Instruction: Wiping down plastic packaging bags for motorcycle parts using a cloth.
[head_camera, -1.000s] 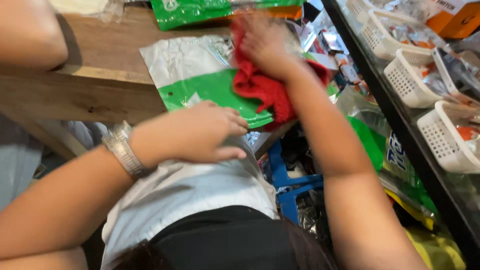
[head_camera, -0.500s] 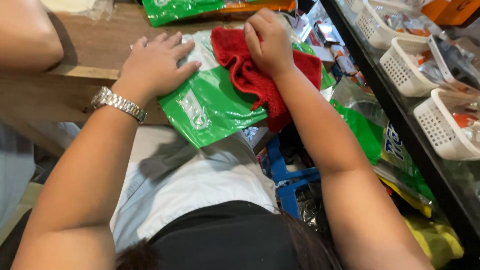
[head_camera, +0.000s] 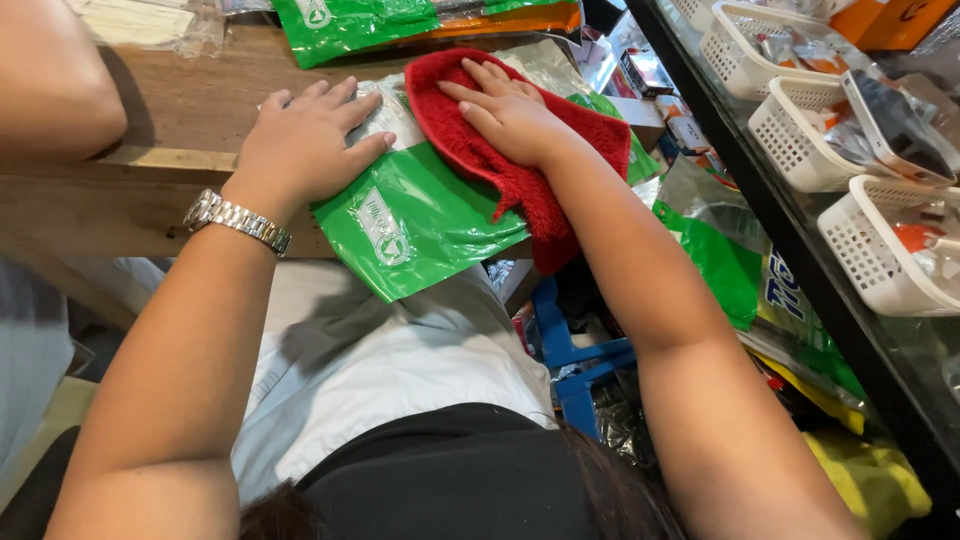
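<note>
A green and clear plastic bag (head_camera: 420, 225) lies on a wooden table (head_camera: 180, 110), its near corner hanging over the edge. My left hand (head_camera: 305, 140), with a metal watch (head_camera: 238, 220) on the wrist, lies flat on the bag's left part, fingers spread. A red towel cloth (head_camera: 520, 190) is spread over the bag's right part and droops off the table edge. My right hand (head_camera: 510, 115) presses flat on top of this cloth, fingers stretched out.
Another person's bare arm (head_camera: 50, 80) rests on the table at the upper left. More green packets (head_camera: 350, 25) lie at the table's far side. White baskets (head_camera: 800, 140) stand on a glass shelf at the right. A blue crate (head_camera: 570, 350) and bags sit below.
My left hand rose from the table's near edge onto the bag and spread flat. My right hand, bunched on the cloth before, now lies flat on it.
</note>
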